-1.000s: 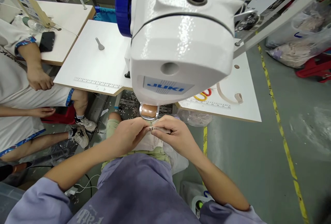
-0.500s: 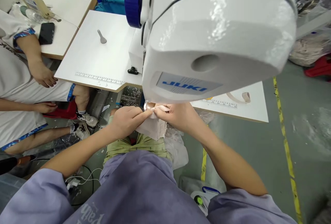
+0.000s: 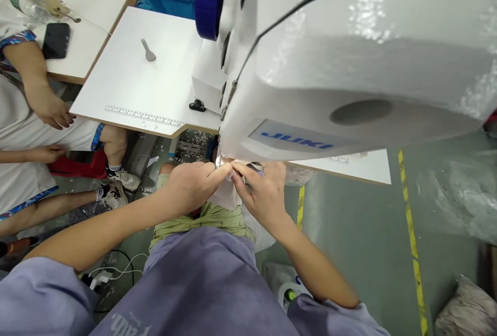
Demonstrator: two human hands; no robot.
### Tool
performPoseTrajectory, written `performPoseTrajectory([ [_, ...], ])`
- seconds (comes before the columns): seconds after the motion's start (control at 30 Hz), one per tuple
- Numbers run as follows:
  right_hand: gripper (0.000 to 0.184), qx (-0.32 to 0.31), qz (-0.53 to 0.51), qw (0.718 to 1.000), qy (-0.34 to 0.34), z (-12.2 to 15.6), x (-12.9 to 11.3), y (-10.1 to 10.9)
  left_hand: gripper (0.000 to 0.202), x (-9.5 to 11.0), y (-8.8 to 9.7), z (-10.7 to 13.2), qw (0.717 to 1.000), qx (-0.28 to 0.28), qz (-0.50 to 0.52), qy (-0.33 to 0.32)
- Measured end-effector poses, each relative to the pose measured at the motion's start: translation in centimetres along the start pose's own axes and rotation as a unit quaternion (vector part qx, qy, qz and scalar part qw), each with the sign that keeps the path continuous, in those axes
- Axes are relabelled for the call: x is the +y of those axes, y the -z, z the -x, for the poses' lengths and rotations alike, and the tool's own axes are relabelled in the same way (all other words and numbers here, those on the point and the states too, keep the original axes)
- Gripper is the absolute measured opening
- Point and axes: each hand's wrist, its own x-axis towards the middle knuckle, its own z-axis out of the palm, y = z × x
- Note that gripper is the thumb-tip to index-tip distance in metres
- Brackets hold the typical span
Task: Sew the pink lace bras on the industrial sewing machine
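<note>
A large white Juki sewing machine (image 3: 349,67) fills the upper right and hides the needle area. Just below its front edge, my left hand (image 3: 192,186) and my right hand (image 3: 262,191) meet fingertip to fingertip. Both pinch a small piece of pale pink fabric (image 3: 226,196) that hangs down between them over my lap. The upper end of the fabric goes under the machine head, out of sight.
The white sewing table (image 3: 140,87) carries a printed ruler strip and a small grey lever. To the left another person sits with a hand (image 3: 50,113) on their thigh, beside a wooden table with a black phone (image 3: 55,40). Yellow floor lines run at right.
My head has moved closer, so the machine now covers more of the view. Both hands rose to the machine's front edge, still pinching the fabric; my right hand has turned more fingers-up.
</note>
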Motion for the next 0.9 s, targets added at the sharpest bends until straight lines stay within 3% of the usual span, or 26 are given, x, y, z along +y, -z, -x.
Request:
performPoseTrajectory([
  [0.13, 0.021, 0.023, -0.013, 1.0, -0.002, 0.1, 0.2, -0.7, 0.046, -2.8, 0.1, -0.6, 0.993, -0.035, 0.025, -0.11],
  [0.27, 0.025, -0.033, -0.15, 0.985, -0.078, 0.9, 0.3, -1.6, 0.044, -4.0, 0.2, -1.5, 0.986, -0.057, -0.004, -0.155],
  [0.37, 0.053, -0.03, -0.284, 0.943, -0.173, 2.5, 0.3, -3.2, 0.04, -2.8, 0.5, -1.8, 0.991, -0.048, -0.019, -0.126],
  [0.43, 0.068, 0.004, -0.314, 0.929, -0.195, 3.3, 0.3, -4.4, 0.038, -1.6, 1.0, -1.9, 0.993, -0.038, -0.019, -0.106],
  [0.53, 0.062, 0.036, -0.328, 0.923, -0.196, 3.7, 0.5, -5.3, 0.029, 0.1, 1.5, -1.9, 0.996, -0.008, -0.033, -0.08],
  [0.67, 0.045, -0.001, -0.391, 0.898, -0.201, 3.0, 1.1, -4.8, 0.022, 1.5, 1.4, -1.8, 0.996, 0.025, -0.056, -0.059],
  [0.9, 0.019, -0.068, -0.232, 0.962, -0.125, 0.2, 2.3, -1.5, 0.032, 2.6, 1.2, -1.6, 0.994, 0.053, -0.084, -0.039],
])
